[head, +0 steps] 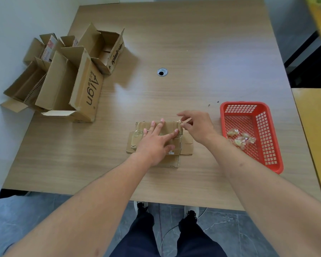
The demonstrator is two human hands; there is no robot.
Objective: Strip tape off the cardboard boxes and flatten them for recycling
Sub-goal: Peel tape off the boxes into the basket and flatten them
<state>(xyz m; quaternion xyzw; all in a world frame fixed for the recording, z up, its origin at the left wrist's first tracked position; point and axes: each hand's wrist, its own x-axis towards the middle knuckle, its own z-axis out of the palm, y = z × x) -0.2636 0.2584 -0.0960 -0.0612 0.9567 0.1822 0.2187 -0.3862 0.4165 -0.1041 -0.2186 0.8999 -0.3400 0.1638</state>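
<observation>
**Tape peel at the right end of the flattened box**

While the left hand (156, 143) lies flat with fingers spread and straight, pressing down on the small flattened box (157, 140), the right hand (196, 127) pinches a strip of clear tape (182, 123) between thumb and fingertips at the box's far right corner. Left hand: released, palm down, acting as a hold-down only. Right hand: grasping the tape; the strip looks partly lifted, though how much still adheres cannot be told.

Key relation: the box lies directly ahead of the person, long axis running left to right. The tape end sits at the box's right end, so the right hand is the nearer one and a peel would likely run along that axis or away from it, with the left hand resisting any slide. Judged risk: thin tape tearing short, or the box lifting at the corner.

More clear tape (137, 135) shows on the box's left part, so this box is judged not yet stripped.

Right of the box: a red basket (267, 156) holding crumpled tape scraps (239, 139), near the pinching hand. Far left of the box and beyond it: a cluster of open cardboard boxes (67, 76), still standing, well apart. Beyond the box: a cable grommet (162, 72) in the wooden table (193, 43).
</observation>
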